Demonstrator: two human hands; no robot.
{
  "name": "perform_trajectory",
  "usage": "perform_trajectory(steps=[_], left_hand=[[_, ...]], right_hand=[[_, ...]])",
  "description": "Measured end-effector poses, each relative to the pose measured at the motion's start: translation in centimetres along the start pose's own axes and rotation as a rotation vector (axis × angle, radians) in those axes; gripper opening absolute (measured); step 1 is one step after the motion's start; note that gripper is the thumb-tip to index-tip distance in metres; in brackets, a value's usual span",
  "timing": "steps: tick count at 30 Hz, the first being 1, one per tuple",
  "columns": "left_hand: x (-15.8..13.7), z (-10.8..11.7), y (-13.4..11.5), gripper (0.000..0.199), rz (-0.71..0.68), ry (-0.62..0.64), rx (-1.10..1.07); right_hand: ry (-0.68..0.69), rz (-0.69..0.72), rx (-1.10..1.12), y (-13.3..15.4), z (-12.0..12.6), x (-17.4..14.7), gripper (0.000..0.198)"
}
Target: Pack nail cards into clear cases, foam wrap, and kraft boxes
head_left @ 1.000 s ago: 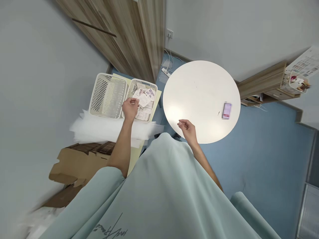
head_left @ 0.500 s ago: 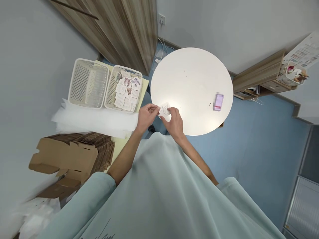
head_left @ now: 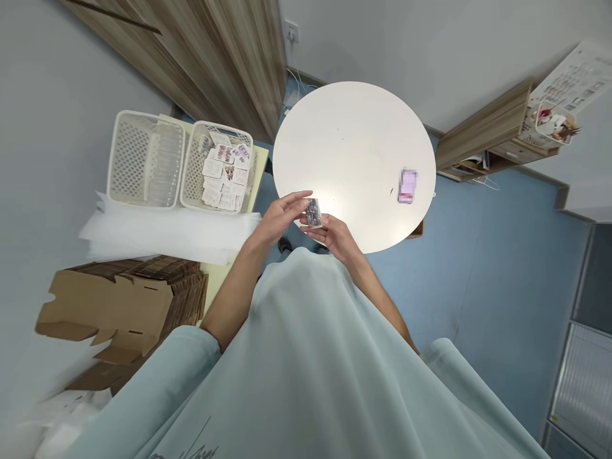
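Between my hands, over the near edge of the round white table (head_left: 354, 134), is a small card (head_left: 313, 213) with dark, shiny pieces on its face. My left hand (head_left: 282, 218) pinches its left edge, the index finger stretched out above it. From the right, my right hand (head_left: 335, 234) holds the card's other edge, with fingers partly beneath it. To the left, a white basket (head_left: 187, 185) contains many similar cards, some white and some with purple or brown nail-shaped patterns. What lies under the held card is hidden.
Another white basket (head_left: 113, 172) holds clear plastic pieces. White foam sheets (head_left: 157, 234) lie nearer me, beside stacked flat cardboard boxes (head_left: 109, 303). A blurred purple item (head_left: 407, 186) rests on the table's right side. A wooden shelf unit (head_left: 488, 131) stands beyond it.
The card has been turned over: its white printed side faced up before, and the dark shiny pieces show now. My right hand has turned palm upward. The view has shifted slightly.
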State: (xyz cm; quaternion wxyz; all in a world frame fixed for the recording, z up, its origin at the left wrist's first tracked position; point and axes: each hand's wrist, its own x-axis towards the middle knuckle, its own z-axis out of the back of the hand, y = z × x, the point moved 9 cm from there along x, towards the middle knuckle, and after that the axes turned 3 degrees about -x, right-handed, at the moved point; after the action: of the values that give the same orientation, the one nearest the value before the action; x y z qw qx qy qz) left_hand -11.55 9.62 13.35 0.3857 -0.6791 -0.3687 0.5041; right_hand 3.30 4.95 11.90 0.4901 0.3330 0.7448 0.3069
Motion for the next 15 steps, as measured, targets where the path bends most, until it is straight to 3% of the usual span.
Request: perform_trajectory(steps=[6,12,15], left_hand=[[0.5,-0.3,-0.5,0.071,0.005,0.002,0.023],[0.4,0.4,-2.4,0.069,-0.022,-0.037,0.15],[0.2,0.4,-2.9,0.07,-0.025,-0.038,0.132]], right_hand=[[0.066,-0.032,0.117,-0.5,-0.4,-0.6,0.073],[-0.176,0.107,-0.147,0.6,2.2,-1.2,0.067],[-0.22,0.137,-0.156,1.2,2.3,-1.4,0.069]])
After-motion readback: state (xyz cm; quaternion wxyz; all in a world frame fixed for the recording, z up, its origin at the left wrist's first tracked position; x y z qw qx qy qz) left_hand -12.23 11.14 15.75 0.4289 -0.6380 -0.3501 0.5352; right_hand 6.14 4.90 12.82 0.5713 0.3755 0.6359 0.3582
